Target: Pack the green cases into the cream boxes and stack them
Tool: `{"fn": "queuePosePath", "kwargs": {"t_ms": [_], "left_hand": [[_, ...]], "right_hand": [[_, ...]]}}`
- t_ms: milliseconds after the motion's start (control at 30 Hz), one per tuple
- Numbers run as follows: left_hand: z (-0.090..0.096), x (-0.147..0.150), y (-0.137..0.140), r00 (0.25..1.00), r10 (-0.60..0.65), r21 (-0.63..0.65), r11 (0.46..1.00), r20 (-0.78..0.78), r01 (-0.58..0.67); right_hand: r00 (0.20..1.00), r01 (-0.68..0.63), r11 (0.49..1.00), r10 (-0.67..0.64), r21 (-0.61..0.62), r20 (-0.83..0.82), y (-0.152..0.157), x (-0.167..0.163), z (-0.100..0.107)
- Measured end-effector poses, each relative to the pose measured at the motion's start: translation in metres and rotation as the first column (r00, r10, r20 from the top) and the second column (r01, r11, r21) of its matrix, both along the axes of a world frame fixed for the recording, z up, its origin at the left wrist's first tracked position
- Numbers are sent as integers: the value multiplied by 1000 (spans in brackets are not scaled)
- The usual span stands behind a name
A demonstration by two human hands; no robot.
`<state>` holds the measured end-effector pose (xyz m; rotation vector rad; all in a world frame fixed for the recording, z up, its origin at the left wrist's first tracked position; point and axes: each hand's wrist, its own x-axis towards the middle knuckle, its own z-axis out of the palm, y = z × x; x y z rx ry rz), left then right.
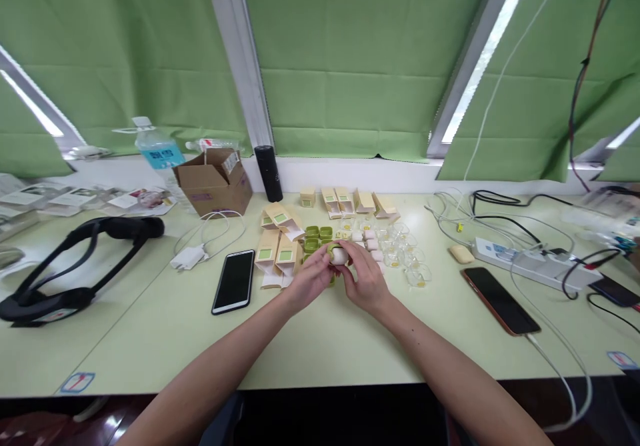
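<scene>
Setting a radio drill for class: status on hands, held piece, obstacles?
Left hand and right hand both holding white-and-green piece. Piece partly hidden. Green tubs close beyond.

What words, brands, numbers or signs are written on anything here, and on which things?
Nothing can be read for certain.
Bottle: print on its blue label, too blurred to read.
Brown carton: purple print and a white label, both too small.
Left sticker on the table: red mark in a blue outline, unclear.
Right sticker: similar, also unclear.
White-and-green piece between left hand and right hand: no lettering can be made out.
</scene>
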<state>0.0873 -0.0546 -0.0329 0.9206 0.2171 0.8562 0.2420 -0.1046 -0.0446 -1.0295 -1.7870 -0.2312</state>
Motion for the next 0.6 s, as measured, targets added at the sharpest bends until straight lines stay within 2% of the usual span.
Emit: {"fn": "queuePosePath", "kwargs": {"t_ms": [167,333,467,600], "left_hand": [[5,-1,3,998,47,-69,997,29,-45],[6,-4,8,987,161,-100,982,21,-158],[7,-5,10,975,221,-93,971,19,-219],[6,-4,10,973,229,-59,972,13,-228]], "right_hand": [[1000,-13,998,13,-60,-5,-4,1,19],[959,205,963,-162,-173,234,-24,27,53],[892,392,878,-290,-274,345,-54,77,64],[776,594,735,-416,-326,474,-80,125,48]]}}
